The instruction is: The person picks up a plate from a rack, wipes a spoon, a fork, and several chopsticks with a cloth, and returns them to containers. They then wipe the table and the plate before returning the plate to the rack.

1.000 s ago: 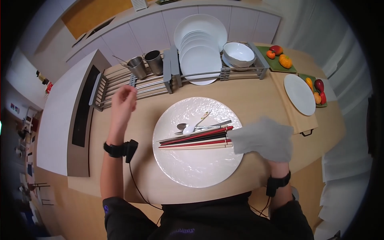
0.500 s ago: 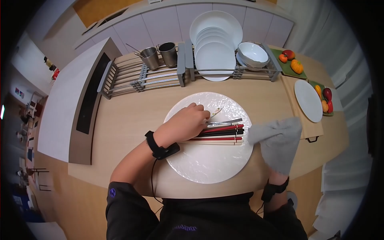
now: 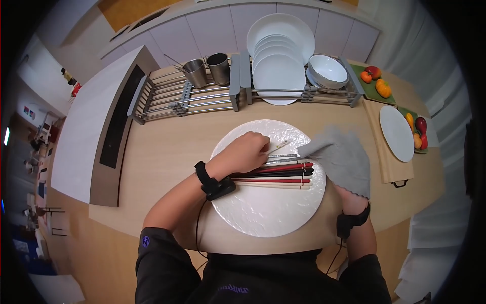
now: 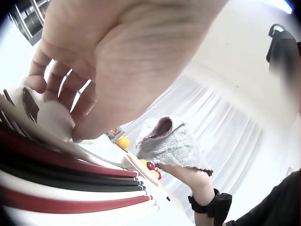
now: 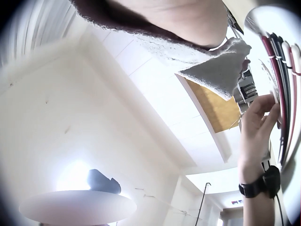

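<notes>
My left hand [image 3: 242,153] is over the upper part of a large white plate [image 3: 263,218], its curled fingers on a white spoon [image 4: 55,120]. The spoon's patterned handle [image 3: 278,147] sticks out past them. Just below, red, black and white chopsticks [image 3: 276,173] lie side by side across the plate, with metal cutlery [image 3: 281,158] above them. A grey cloth [image 3: 346,159] covers most of my right hand [image 5: 183,19], which holds it at the plate's right edge; its fingers are largely hidden.
Behind the plate stand metal racks [image 3: 177,107] with steel cups [image 3: 218,68], white plates [image 3: 279,76] and bowls [image 3: 328,71]. A white oval plate [image 3: 397,133] rests on a wooden board [image 3: 387,169] at right, near green trays [image 3: 375,92] of produce.
My left hand has come from the left, beside the plate, onto the spoon. The right hand with the cloth dipped, then rose and moved inward to the plate's right edge.
</notes>
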Available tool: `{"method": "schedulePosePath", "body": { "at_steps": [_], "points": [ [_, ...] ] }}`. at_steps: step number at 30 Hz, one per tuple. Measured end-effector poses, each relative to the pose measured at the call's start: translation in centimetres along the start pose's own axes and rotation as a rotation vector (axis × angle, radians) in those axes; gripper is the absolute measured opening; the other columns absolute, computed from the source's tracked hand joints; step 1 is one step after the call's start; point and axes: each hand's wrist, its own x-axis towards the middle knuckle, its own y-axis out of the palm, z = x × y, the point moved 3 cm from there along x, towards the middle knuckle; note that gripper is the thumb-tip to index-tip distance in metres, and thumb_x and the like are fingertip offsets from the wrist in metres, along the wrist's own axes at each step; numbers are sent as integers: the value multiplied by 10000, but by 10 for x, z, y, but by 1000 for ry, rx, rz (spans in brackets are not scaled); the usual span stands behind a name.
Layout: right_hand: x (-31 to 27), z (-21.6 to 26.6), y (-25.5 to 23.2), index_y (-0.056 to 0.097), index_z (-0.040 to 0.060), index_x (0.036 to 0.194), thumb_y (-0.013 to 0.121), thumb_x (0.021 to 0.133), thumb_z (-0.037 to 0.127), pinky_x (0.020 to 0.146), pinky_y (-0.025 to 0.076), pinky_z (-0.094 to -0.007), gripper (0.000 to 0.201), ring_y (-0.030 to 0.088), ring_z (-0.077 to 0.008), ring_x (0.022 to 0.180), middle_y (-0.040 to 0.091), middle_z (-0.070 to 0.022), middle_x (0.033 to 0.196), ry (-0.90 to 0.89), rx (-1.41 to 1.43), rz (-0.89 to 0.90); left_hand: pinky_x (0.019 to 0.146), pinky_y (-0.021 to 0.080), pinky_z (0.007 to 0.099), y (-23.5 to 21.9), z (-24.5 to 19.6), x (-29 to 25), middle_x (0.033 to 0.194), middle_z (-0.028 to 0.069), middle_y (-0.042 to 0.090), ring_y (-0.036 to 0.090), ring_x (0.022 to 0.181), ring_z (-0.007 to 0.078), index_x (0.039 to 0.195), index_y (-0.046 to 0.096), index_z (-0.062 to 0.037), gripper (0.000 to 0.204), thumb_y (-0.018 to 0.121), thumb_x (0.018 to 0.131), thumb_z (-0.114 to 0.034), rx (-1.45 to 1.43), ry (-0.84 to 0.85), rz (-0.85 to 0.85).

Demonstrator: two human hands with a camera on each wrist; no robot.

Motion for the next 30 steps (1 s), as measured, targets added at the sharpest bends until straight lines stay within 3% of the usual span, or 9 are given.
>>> {"method": "schedulePosePath", "body": {
  "at_steps": [7,9,11,16,19,22,24,27,30],
  "points": [
    [-4,11,-27,495,69,1451,507,1068,348,1150,417,-436,474,541,-301,1311,553,-128,1449,-302,-1009,-172,824,516,329,-21,-1,-2,969,87,666,645,926,197,1083,630,15,149,646,954,-58,-475,-71,-45],
    [-6,12,-24,494,76,1444,507,1066,368,1154,412,-446,478,541,-297,1311,545,-117,1457,-266,-726,-133,845,494,282,-24,5,-3,1069,22,620,607,995,121,1191,592,-5,207,635,993,-48,-837,-63,-42],
    [-6,10,-5,498,81,1425,497,1067,390,1160,404,-463,473,540,-290,1309,531,-104,1470,-77,166,-27,857,494,289,-39,-11,-8,1054,36,626,610,996,134,1179,595,-15,200,644,988,-50,-1092,24,-99],
    [8,-16,33,497,88,1425,434,1089,419,1190,365,-471,475,518,-283,1333,532,-94,1453,-22,106,-9,997,514,384,-40,-21,-14,1061,73,660,647,1119,225,1283,612,-13,313,650,973,-25,-1454,149,-246],
    [10,-43,33,499,91,1424,416,1093,442,1190,368,-465,489,520,-275,1329,543,-92,1423,-55,-294,28,1053,497,435,-46,-27,-17,1055,89,677,650,1168,278,1208,679,-1,248,647,963,7,-1157,312,-408],
    [10,-62,57,503,82,1408,470,1087,373,1159,413,-429,435,539,-251,1300,548,-85,1401,92,-119,4,1059,491,459,-56,-49,-29,1013,106,688,664,1144,326,1026,740,6,139,638,943,49,-842,355,-532],
    [10,-61,91,516,70,1378,504,1076,280,1096,463,-389,367,568,-226,1250,572,-80,1354,82,-427,-32,1013,476,452,-62,-67,-38,1181,117,633,581,1202,336,1006,787,-78,223,702,846,52,-544,345,-556],
    [7,-52,125,543,58,1324,516,1067,177,968,531,-332,284,619,-178,1129,624,-61,1226,-175,-1340,33,957,431,451,-56,-80,-45,1357,102,520,437,1208,351,1047,790,-172,355,786,731,-9,-139,409,-612],
    [3,-56,115,540,53,1321,598,1012,181,858,551,-314,339,651,-162,1016,643,-51,1134,-195,-1145,156,972,415,438,-46,-79,-45,1323,97,535,451,1176,358,1047,778,-173,384,783,694,-23,114,420,-643]
  ]
}}
